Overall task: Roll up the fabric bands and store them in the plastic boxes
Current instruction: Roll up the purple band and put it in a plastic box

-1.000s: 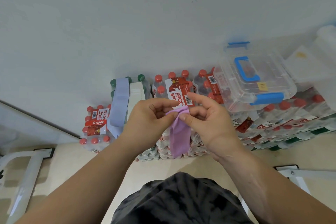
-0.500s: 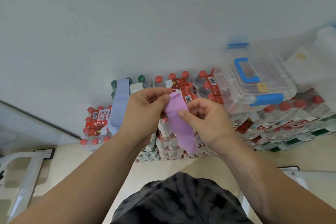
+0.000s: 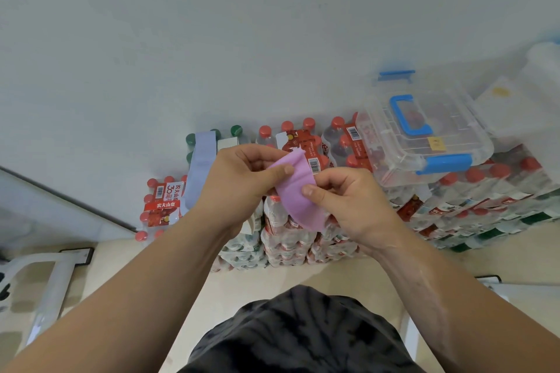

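Lilac fabric band [image 3: 290,188] was pinched by left hand [image 3: 239,182] at top, right hand [image 3: 354,206] lower; rolling wanted tight, edge-aligned turns.

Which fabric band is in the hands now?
The pink band, pinched by the left hand and right hand; the pale blue band lies draped over the bottle packs.

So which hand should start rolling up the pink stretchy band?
Probably the left hand: it pinches the top end of the pink fabric band, where a roll starts. The right hand pinches lower, steadying the middle.
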The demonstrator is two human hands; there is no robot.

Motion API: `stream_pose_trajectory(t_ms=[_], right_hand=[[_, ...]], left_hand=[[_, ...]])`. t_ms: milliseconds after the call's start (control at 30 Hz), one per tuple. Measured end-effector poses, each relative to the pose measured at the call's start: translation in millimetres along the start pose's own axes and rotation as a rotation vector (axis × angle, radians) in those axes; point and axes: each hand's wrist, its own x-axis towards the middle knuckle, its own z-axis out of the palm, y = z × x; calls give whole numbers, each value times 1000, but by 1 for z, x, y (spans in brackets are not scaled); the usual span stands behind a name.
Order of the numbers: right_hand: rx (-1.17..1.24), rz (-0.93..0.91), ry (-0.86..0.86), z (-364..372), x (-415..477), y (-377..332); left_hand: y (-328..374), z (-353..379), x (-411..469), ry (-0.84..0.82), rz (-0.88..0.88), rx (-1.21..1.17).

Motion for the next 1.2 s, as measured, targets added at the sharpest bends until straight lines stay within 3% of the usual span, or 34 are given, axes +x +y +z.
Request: stream_pose_trajectory(t_ms=[167,267,400,733,867,1067,1200], right_hand=[[-56,-7,-19,-4,1,-4],[47,22,-50,-3,1,-9],[124,-64,79,2,7,-17],[152,-67,145,8,7,-13],[134,-56,154,5,6,-13],[82,-189,186,7,6,-15],[72,-218,172,6,5,-18]], left_hand=[[3,4,1,56,-1,55],[5,5,0,-40,-9,112],[6,7,-3,-116,-14,204],[-6,9,-7,-33,107,142],[-7,9,-6,-22,67,85],[-5,10,-8,-104,37,-21],[-4,12,-6,-59,48,-27]])
